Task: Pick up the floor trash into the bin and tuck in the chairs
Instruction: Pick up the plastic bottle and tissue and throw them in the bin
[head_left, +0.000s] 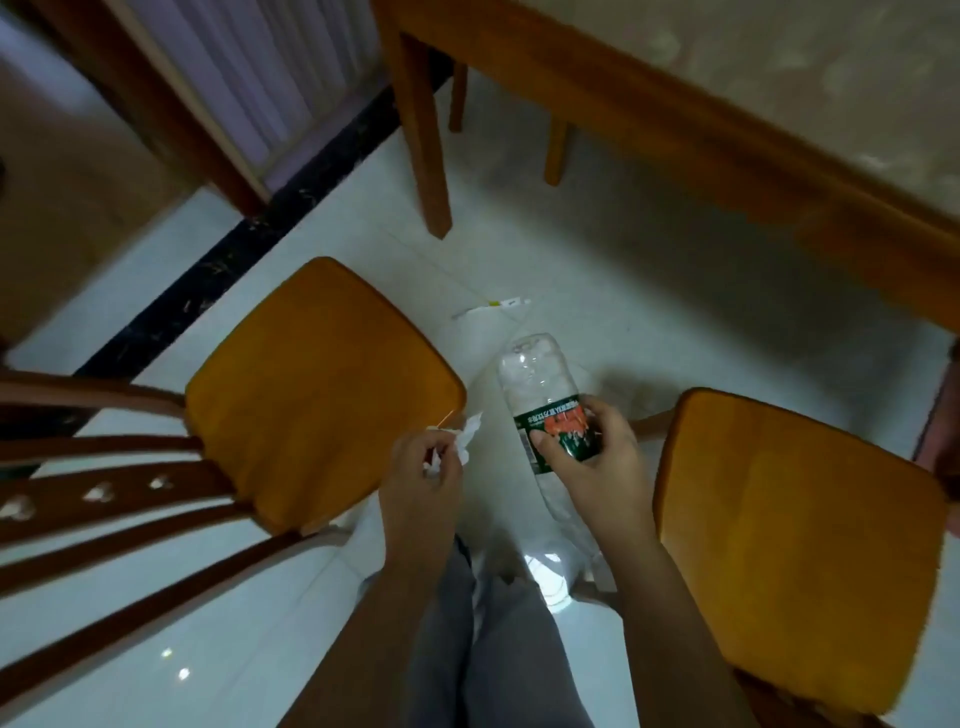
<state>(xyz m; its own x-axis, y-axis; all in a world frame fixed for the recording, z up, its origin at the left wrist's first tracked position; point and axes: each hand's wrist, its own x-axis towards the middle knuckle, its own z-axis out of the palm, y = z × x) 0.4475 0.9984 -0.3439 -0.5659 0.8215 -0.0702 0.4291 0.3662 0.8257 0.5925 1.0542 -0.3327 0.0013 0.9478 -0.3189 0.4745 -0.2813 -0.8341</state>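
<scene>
Grey trousers (498, 649) lowest in frame. Left hand (423, 467): fingertips pinch crumpled tissue (467, 436). Right hand (597, 457): fingers wrapped round labelled plastic bottle (530, 374). Left chair (322, 384), right chair (795, 545): pulled out. Small wrapper (493, 306) on tile, short of table (675, 119). Step: trash collection, unfinished. Next: spare fingers for wrapper; bin unseen.

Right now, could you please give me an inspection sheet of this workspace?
Surface: glossy pale floor.
Job's things: bottle gripped in right hand; tissue pinched in left hand; wrapper lying on floor; left chair and right chair stand clear of table; bin not in view.
Clutter: nothing seen.
Grippers: both hands holding trash.
Cables: nothing seen.
Surroundings: dark threshold strip upper left.
</scene>
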